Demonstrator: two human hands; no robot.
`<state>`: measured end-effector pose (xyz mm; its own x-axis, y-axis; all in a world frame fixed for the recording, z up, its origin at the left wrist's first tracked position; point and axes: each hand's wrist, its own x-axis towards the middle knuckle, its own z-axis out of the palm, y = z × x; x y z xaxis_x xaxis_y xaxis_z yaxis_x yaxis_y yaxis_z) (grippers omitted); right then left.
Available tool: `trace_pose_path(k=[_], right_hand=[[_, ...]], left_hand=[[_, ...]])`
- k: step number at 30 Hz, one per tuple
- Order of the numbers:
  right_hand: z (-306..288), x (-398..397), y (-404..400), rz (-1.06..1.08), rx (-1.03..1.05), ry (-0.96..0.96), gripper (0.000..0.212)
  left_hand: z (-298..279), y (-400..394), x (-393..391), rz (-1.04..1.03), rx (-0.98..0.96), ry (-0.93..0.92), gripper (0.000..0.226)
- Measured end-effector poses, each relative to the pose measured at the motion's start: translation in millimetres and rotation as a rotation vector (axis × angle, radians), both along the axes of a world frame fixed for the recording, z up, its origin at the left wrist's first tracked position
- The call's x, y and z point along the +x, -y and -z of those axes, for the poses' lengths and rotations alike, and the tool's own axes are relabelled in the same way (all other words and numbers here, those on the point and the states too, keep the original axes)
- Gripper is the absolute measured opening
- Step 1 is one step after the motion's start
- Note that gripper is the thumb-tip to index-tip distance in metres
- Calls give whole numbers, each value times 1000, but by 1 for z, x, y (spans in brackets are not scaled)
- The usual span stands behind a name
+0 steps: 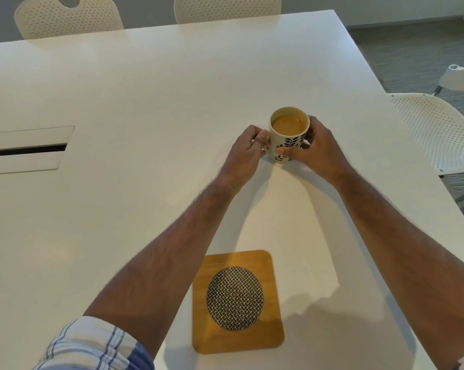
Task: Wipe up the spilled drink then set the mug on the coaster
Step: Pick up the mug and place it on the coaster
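My left hand [245, 150] and right hand [320, 149] grip the cream ceramic mug with black leaf print [288, 140], fingers curled round its sides; it holds a tan drink and appears to rest on the white table [145, 102]. The square wooden coaster with woven round inset [237, 301] lies well nearer me, bare.

head cam | worn on person's head | faces forward and down | close over white table [145, 102]
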<state>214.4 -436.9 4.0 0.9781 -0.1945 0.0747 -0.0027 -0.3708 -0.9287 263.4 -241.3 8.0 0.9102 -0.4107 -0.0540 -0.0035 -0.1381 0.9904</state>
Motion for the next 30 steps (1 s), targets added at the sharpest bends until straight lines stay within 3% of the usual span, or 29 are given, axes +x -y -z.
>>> trace_pose_path(k=[30], right_hand=[[-47,-86,-63,-47,-41,125,83]], left_hand=[[-59,-74,-85,56,-41,46,25]])
